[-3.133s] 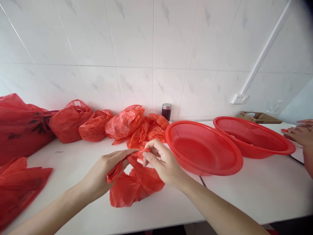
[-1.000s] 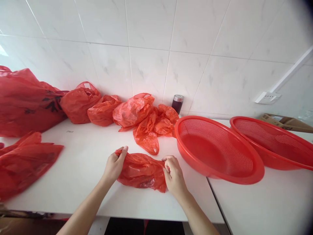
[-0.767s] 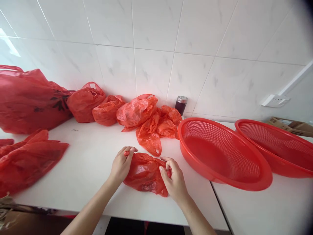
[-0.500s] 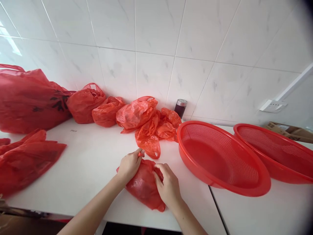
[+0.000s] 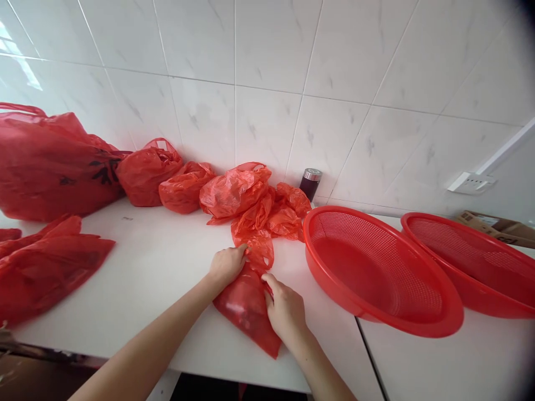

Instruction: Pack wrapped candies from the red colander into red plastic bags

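Just below the centre of the frame, the left hand [image 5: 228,265] and the right hand [image 5: 286,306] are both holding a red plastic bag [image 5: 246,309], which is resting on the white table [image 5: 154,262] with one corner pointing toward the near edge. The left hand is gripping the bag's bunched upper end, a bit of red showing at its tip; the right hand, curled, is pinching the upper right side. Something is bulging inside, though the plastic is hiding what it is. The step in hand appears to be managing the gathered top. A next move would seem to be calling for a firm two-handed pinch on the thin film, without snagging the loose bag [image 5: 266,249] that is lying just beyond the left hand. Right of centre, a red colander [image 5: 334,292] is standing near the right hand, apart from it.
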`<state>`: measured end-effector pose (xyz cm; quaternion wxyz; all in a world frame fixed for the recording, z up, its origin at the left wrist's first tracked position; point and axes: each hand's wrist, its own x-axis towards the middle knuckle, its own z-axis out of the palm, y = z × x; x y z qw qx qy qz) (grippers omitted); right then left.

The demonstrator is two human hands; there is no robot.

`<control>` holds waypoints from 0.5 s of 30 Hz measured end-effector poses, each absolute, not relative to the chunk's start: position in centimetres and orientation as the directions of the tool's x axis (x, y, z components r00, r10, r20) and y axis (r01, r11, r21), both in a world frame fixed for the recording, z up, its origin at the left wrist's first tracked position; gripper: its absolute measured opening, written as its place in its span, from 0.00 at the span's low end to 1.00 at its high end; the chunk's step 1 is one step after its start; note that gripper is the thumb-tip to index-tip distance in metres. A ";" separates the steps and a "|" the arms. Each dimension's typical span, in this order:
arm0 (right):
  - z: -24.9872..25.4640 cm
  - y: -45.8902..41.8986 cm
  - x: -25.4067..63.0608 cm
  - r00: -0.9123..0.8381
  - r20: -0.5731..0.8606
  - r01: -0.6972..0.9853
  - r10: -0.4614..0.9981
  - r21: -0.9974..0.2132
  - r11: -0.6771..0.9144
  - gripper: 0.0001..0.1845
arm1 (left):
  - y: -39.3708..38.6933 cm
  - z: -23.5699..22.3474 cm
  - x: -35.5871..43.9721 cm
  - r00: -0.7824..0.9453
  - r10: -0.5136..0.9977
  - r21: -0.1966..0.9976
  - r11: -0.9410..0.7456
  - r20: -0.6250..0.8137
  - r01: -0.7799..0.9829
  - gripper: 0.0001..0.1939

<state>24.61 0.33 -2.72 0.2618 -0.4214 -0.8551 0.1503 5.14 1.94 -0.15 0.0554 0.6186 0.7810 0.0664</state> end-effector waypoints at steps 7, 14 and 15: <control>-1.8 0.2 24.3 -0.533 0.244 0.694 0.810 -0.422 0.584 0.14 | 2.1 -0.5 4.9 -0.157 0.987 0.122 0.154 0.020 0.981 0.16; -1.9 0.9 24.1 -0.522 0.209 0.742 0.827 -0.367 0.561 0.11 | 2.4 -0.9 4.9 -0.174 0.984 0.091 0.172 0.019 0.981 0.17; -2.0 0.8 24.1 -0.522 0.223 0.737 0.824 -0.369 0.567 0.11 | 2.4 -0.9 4.8 -0.182 0.983 0.090 0.179 0.022 0.980 0.17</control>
